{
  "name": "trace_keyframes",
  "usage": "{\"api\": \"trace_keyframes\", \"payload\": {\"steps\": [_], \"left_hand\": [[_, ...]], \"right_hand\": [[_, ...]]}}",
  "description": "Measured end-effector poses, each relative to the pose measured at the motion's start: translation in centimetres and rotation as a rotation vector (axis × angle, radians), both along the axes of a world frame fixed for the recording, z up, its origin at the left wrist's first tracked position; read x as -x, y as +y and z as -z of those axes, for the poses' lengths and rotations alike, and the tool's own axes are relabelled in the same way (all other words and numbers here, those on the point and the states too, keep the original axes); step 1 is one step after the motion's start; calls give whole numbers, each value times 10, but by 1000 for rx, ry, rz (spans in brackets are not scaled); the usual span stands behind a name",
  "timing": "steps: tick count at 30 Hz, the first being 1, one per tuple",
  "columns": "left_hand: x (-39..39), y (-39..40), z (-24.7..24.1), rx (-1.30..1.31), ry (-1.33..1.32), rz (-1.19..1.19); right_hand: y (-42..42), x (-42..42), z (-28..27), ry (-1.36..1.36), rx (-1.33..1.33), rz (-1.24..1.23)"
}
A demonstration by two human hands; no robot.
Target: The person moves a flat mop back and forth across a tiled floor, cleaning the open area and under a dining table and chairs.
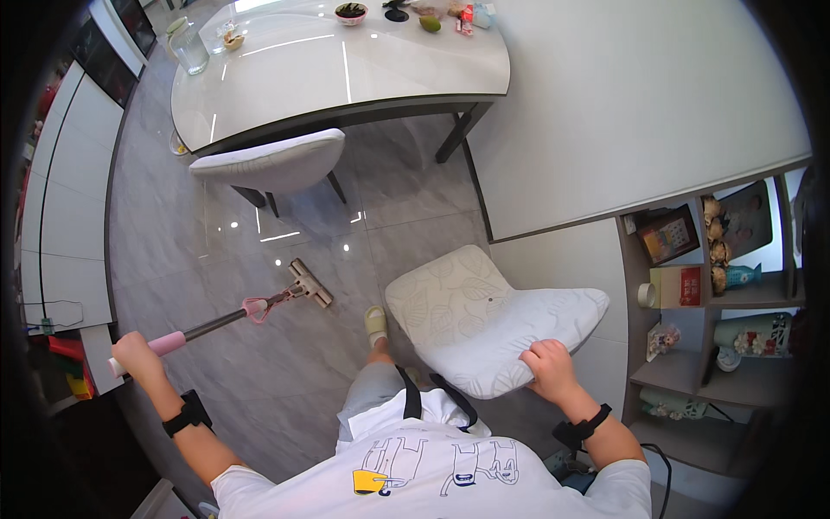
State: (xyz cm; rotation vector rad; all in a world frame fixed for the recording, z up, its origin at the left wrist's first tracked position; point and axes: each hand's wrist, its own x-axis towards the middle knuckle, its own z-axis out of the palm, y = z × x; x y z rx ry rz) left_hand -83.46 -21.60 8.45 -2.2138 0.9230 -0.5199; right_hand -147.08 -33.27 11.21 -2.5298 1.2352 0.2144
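My left hand (pixel 134 358) grips the pink end of a sponge mop (pixel 217 324), off to the left. The mop slants away from me, and its wide head (pixel 311 283) rests on the grey tiled floor (pixel 311 350). On the right, my right hand (pixel 550 370) holds the top edge of the backrest of a dining chair (pixel 447 305). A pale fabric cover with a leaf pattern wraps its seat and back. The chair's legs are hidden beneath the seat. My slippered foot (pixel 375 324) stands between the mop head and the chair.
Ahead stands a glossy white dining table (pixel 292 78) bearing a glass pitcher (pixel 188 48), a bowl (pixel 351 13) and a green fruit (pixel 429 24). Another covered chair (pixel 272 162) is tucked against it. Shelves (pixel 674 376) with ornaments line the right; white cabinets (pixel 78 181) run along the left.
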Motion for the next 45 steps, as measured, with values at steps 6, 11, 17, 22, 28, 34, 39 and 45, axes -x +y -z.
{"api": "trace_keyframes", "payload": {"steps": [6,11,17,22,28,34,39,45], "left_hand": [[-37,0,14,-24,-43,-64],[-46,3,21,62,37,-61],[-62,24,34,83,99,-167],[-64,55,44,17,25,-242],[-50,86,46,-93,70,-308],[-25,180,59,21,170,-454],[38,204,51,59,205,-507],[72,185,30,89,168,-469]], "right_hand": [[-9,-8,4,100,-40,-101],[4,-3,6,149,-57,-216],[-17,-37,-7,246,-32,-304],[-48,-58,-14,283,95,-311],[-97,-62,15,393,210,-359],[-126,-79,56,344,208,-527],[-144,-39,85,493,245,-540],[-183,60,126,792,276,-216]]}}
